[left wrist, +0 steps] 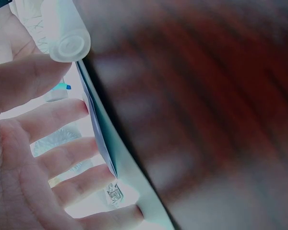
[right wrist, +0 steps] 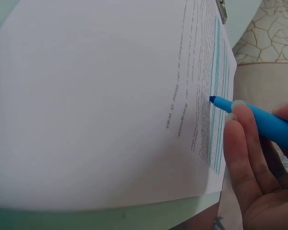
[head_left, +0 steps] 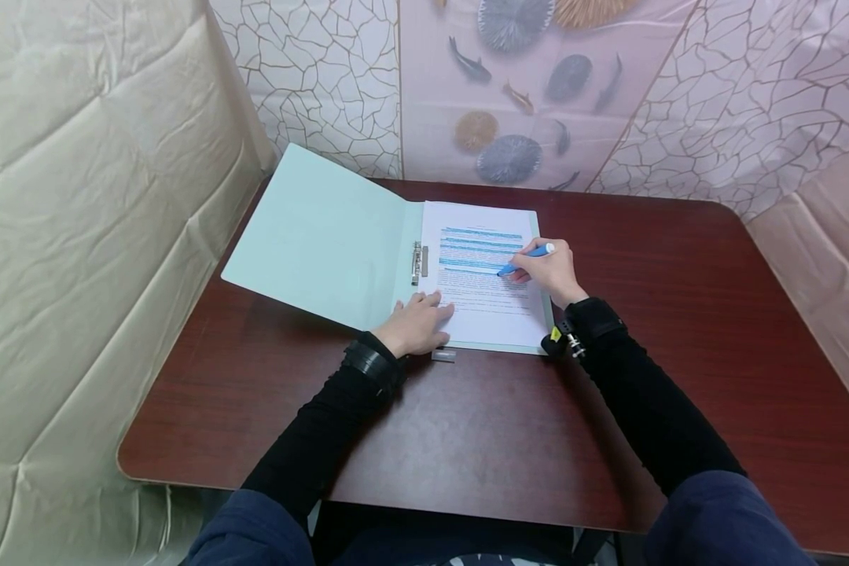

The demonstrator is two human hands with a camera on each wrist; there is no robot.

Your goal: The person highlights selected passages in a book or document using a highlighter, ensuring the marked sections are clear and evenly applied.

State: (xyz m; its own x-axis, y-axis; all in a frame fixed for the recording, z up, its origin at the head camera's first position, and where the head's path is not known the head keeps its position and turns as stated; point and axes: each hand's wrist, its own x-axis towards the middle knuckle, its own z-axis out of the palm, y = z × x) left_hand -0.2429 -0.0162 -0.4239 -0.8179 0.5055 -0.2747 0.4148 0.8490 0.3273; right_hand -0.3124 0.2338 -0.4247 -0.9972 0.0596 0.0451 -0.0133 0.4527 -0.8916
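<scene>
In the head view my right hand (head_left: 553, 271) pinches a blue highlighter (head_left: 540, 251), its tip at the printed text right of the middle of a white sheet (head_left: 477, 326). Blue bands cover many upper lines; the lower lines are plain black. The right wrist view shows the highlighter's dark blue tip (right wrist: 212, 99) at the edge of the blue-marked lines. My left hand (head_left: 416, 324) rests with spread fingers on the lower left corner of the sheet and the folder (head_left: 318, 236). Close to its thumb lies a translucent cap (left wrist: 69, 36).
The pale green folder lies open, its cover tilted up to the left. A metal clip (head_left: 416, 263) sits along its spine. Beneath is a dark red-brown table (head_left: 679, 314), with a patterned wall covering (head_left: 325, 86) behind and a cream cloth (head_left: 78, 236) at the left.
</scene>
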